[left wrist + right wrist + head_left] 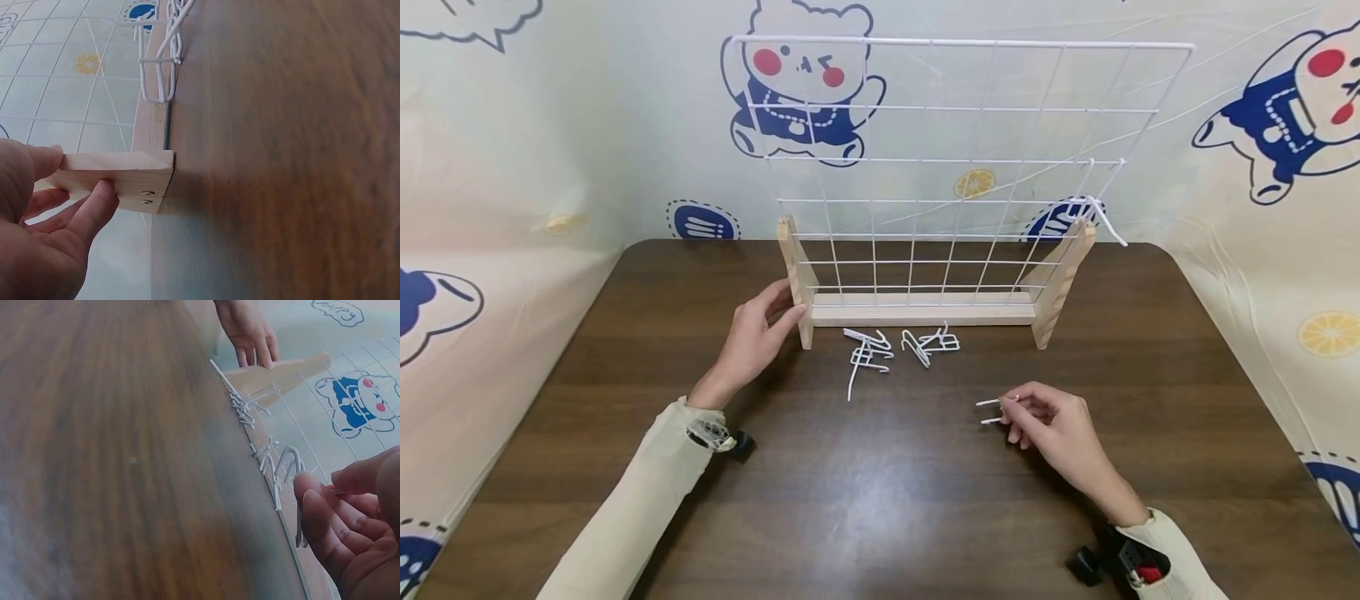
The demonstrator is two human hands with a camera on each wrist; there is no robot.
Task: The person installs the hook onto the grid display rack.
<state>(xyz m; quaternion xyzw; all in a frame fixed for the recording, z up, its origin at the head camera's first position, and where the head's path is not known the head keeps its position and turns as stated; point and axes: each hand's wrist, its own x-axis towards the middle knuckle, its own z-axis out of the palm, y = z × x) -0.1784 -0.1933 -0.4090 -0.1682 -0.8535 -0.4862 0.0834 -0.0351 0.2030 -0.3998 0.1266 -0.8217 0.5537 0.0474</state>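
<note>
A white wire grid (962, 42) stands upright between two wooden side supports, joined by a wooden base bar (925, 315). My left hand (752, 337) holds the left wooden support (806, 332), its thumb at the edge and other fingertips on the outer face. My right hand (1056, 429) pinches a white wire hook (299, 519) between thumb and fingers, above the table in front of the stand's right half. The hook's two prongs point left; its pinched part is hidden by my fingers. Another white hook (1108, 223) hangs on the grid's right side.
Two small tangled piles of white wire hooks, a left pile (867, 357) and a right pile (917, 348), lie in front of the base bar. The right wooden support (1060, 287) stands on the brown table (865, 517). A printed curtain (647, 100) hangs behind and at both sides.
</note>
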